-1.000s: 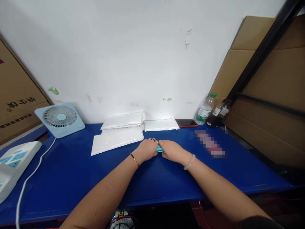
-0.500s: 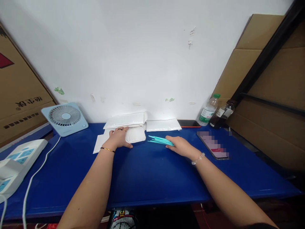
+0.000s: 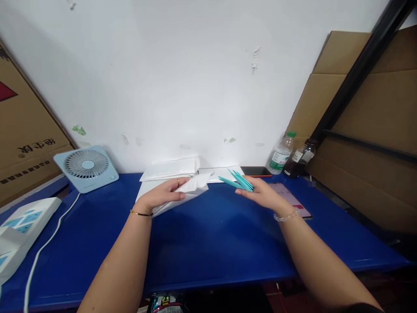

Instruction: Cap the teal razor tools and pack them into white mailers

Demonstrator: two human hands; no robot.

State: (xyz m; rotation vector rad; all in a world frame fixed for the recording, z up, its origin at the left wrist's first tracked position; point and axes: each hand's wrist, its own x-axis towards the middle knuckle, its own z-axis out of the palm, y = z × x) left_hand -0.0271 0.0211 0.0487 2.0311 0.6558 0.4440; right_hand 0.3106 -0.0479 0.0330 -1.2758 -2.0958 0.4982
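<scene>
My left hand [image 3: 166,193] is closed on a white plastic pouch [image 3: 197,184], thumb on top, with the pouch's far end pointing right and a little raised off the table. In my right hand [image 3: 260,191] is a bundle of thin turquoise sticks [image 3: 239,179], gripped near one end with their pointed ends fanned toward the left. A gap separates the stick tips from the pouch. Behind my left hand lies a stack of white pouches [image 3: 171,167] against the wall. Another flat white pouch [image 3: 221,173] lies right of that stack, partly behind the sticks.
A blue fan [image 3: 87,167] and a white power strip [image 3: 28,230] with a cable stand on the left of the blue table [image 3: 221,248]. On the right are a dark phone [image 3: 256,171], a lit phone [image 3: 302,208], a water bottle [image 3: 280,156] and a dark-liquid bottle [image 3: 298,161].
My left hand has picked up a white pouch from the pile and raised it. My right hand has moved slightly right with the sticks, whose tips now angle upward and spread.
</scene>
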